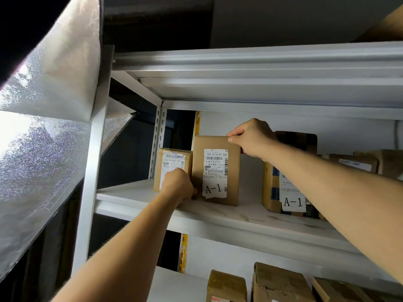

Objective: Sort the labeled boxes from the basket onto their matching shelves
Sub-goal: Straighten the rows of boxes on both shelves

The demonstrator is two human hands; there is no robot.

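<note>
A tall brown box (216, 168) with a white "A-1" label stands upright on the white shelf (218, 211). My right hand (250, 138) grips its top right corner, thumb on the front face. My left hand (177, 185) is curled at its lower left edge, in front of a smaller brown box (172, 164) standing to the left. Whether the left hand grips either box cannot be told. Another "A-1" labelled box (283, 192) stands to the right, partly behind my right forearm.
More brown boxes (359, 162) sit further right on the same shelf. The shelf below holds several cardboard boxes (281, 282). A white upright post (96, 149) frames the left side, with a silvery sheet (43, 127) beyond it. The upper shelf beam (250, 62) runs overhead.
</note>
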